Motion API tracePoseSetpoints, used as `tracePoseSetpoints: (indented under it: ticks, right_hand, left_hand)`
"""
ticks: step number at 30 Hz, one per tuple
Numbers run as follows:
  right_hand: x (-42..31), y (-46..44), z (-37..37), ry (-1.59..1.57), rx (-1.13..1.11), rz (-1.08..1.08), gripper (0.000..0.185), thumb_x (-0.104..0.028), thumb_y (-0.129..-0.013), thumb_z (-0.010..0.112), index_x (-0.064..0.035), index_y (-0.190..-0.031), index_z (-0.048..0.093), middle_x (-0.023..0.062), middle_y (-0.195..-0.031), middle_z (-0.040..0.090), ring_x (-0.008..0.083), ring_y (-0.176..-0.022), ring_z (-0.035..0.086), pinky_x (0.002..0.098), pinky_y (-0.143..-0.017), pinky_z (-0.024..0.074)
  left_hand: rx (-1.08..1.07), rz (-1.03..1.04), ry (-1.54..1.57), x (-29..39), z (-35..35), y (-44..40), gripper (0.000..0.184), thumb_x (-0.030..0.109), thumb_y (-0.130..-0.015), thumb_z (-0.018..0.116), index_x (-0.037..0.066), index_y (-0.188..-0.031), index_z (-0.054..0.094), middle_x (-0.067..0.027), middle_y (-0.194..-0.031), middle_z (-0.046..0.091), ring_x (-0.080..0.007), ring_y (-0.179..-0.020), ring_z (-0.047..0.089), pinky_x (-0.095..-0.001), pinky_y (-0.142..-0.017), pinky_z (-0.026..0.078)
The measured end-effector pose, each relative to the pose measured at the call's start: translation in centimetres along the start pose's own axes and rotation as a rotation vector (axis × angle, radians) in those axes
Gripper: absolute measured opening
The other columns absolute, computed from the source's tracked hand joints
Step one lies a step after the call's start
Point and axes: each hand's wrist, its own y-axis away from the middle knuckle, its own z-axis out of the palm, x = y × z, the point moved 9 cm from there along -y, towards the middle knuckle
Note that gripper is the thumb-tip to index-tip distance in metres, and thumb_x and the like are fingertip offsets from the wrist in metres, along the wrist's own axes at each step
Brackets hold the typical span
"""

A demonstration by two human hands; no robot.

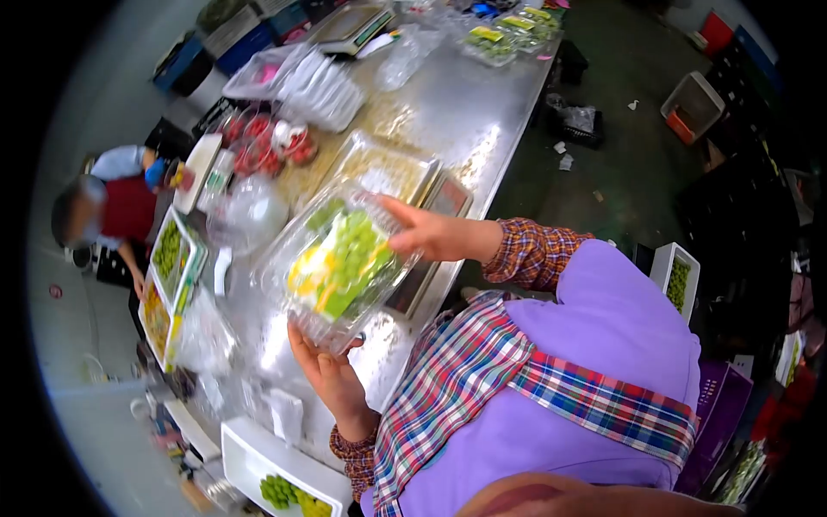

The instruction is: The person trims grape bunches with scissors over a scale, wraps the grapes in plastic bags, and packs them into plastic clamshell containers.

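My right hand (435, 234) is closed on one edge of a clear plastic container (332, 263), fingers over its side. Green grapes (362, 237) show inside, with a bright yellow and green label on it. My left hand (334, 379) holds the opposite edge, part of its fingers hidden by the container. The container is tilted above the metal table (276, 345). Beneath and beside it sits a scale (448, 202) with a shallow clear tray (383, 168) on it.
Red fruit in clear tubs (263, 142), stacked white trays (323, 90) and packed boxes (508, 34) stand on the table. A white crate (280, 461) holds grapes. Across the table, a co-worker (121, 202) reaches toward fruit-filled white boxes (172, 258). Crates stand on the floor.
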Motion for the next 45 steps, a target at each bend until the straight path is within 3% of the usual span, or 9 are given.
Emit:
tracePoseSetpoints:
  ticks: [4, 16, 20, 31, 33, 35, 36, 39, 45]
  right_hand:
    - [-3.2, 3.8, -8.1, -0.513, 0.227, -0.023, 0.067, -0.032, -0.089, 0.06, -0.0114, -0.143, 0.027, 0.0178, -0.136, 0.041, 0.0286, -0.124, 0.044, 0.0477, -0.098, 0.0402]
    - [-18.9, 9.6, -47.5, -0.237, 1.024, -0.501, 0.063, -0.027, -0.082, 0.069, -0.0116, -0.132, 0.034, 0.0165, -0.133, 0.03, 0.0342, -0.108, 0.043, 0.0476, -0.077, 0.0518]
    - [-24.5, 8.5, -53.0, -0.087, 1.247, -0.548, 0.094, -0.019, -0.077, 0.074, -0.013, -0.141, 0.005, 0.0164, -0.137, 0.027, 0.0332, -0.113, 0.04, 0.0471, -0.073, 0.0533]
    - [-27.8, 5.3, -59.3, 0.033, 1.385, -0.46, 0.064, -0.03, -0.09, 0.059, -0.0046, -0.14, 0.028, 0.0128, -0.145, 0.025, 0.0338, -0.128, 0.032, 0.0471, -0.083, 0.0542]
    - [-28.1, 6.4, -63.1, 0.27, 1.368, -0.295, 0.058, -0.035, -0.094, 0.051, -0.0037, -0.139, 0.033, 0.0114, -0.147, 0.025, 0.0338, -0.128, 0.035, 0.0466, -0.081, 0.055]
    - [-30.0, 6.8, -80.7, 2.07, 0.948, -0.141, 0.071, -0.028, -0.083, 0.069, -0.0025, -0.139, 0.034, 0.0128, -0.141, 0.038, 0.0265, -0.124, 0.043, 0.0389, -0.097, 0.0461]
    - [-29.8, 7.2, -75.4, 2.019, 1.085, 0.412, 0.08, -0.026, -0.072, 0.08, -0.0008, -0.136, 0.04, 0.0156, -0.131, 0.05, 0.0262, -0.119, 0.05, 0.0358, -0.099, 0.0426]
    - [-31.9, 8.3, -78.4, 2.38, 0.992, 0.434, 0.079, -0.048, -0.077, 0.071, -0.0012, -0.135, 0.043, 0.018, -0.132, 0.049, 0.0317, -0.12, 0.049, 0.0427, -0.096, 0.0453]
    - [-30.4, 10.4, -70.8, 0.617, 1.386, -0.157, 0.066, -0.049, -0.09, 0.051, -0.0037, -0.136, 0.037, 0.0161, -0.13, 0.047, 0.0345, -0.107, 0.054, 0.0423, -0.083, 0.0527]
  left_hand:
    - [-0.145, -0.131, -0.144, -1.8, 5.0, -1.5, 0.053, 0.012, -0.091, 0.052, 0.002, -0.139, 0.032, -0.0131, -0.129, 0.043, -0.0201, -0.096, 0.055, -0.0324, -0.074, 0.053]
    - [0.316, -0.435, -0.12, -9.4, -0.7, 1.0, 0.027, 0.012, -0.093, 0.052, 0.0, -0.117, 0.052, -0.0085, -0.103, 0.057, -0.0153, -0.085, 0.059, -0.0276, -0.069, 0.05]
    - [0.475, -0.414, -0.113, -10.0, -3.5, 2.9, 0.023, 0.014, -0.094, 0.053, 0.003, -0.114, 0.054, -0.0052, -0.1, 0.06, -0.0134, -0.081, 0.058, -0.0267, -0.067, 0.049]
    - [0.634, -0.486, -0.19, -11.2, -5.1, 4.3, 0.029, 0.019, -0.094, 0.054, 0.003, -0.118, 0.052, -0.0062, -0.101, 0.06, -0.0142, -0.084, 0.057, -0.0276, -0.069, 0.048]
    - [0.678, -0.526, -0.236, -11.7, -5.3, 4.7, 0.028, 0.019, -0.093, 0.055, 0.003, -0.116, 0.054, -0.0051, -0.099, 0.06, -0.0133, -0.083, 0.057, -0.0272, -0.068, 0.048]
    - [0.765, -0.588, -0.235, -12.1, -5.2, 5.1, 0.028, 0.018, -0.09, 0.059, 0.002, -0.113, 0.056, -0.0033, -0.093, 0.059, -0.0117, -0.081, 0.057, -0.025, -0.066, 0.048]
    - [0.737, -0.61, -0.247, -12.0, -5.1, 4.7, 0.028, 0.017, -0.089, 0.061, 0.002, -0.112, 0.057, -0.0037, -0.092, 0.06, -0.0113, -0.079, 0.057, -0.0244, -0.065, 0.048]
    - [0.711, -0.589, -0.236, -11.8, -4.9, 3.9, 0.027, 0.019, -0.091, 0.058, 0.004, -0.112, 0.058, -0.0036, -0.096, 0.061, -0.0116, -0.082, 0.058, -0.024, -0.068, 0.047]
    - [0.687, -0.537, -0.214, -12.1, -6.7, 5.7, 0.025, 0.016, -0.092, 0.054, 0.004, -0.114, 0.057, -0.0048, -0.1, 0.061, -0.0111, -0.085, 0.057, -0.0247, -0.072, 0.048]
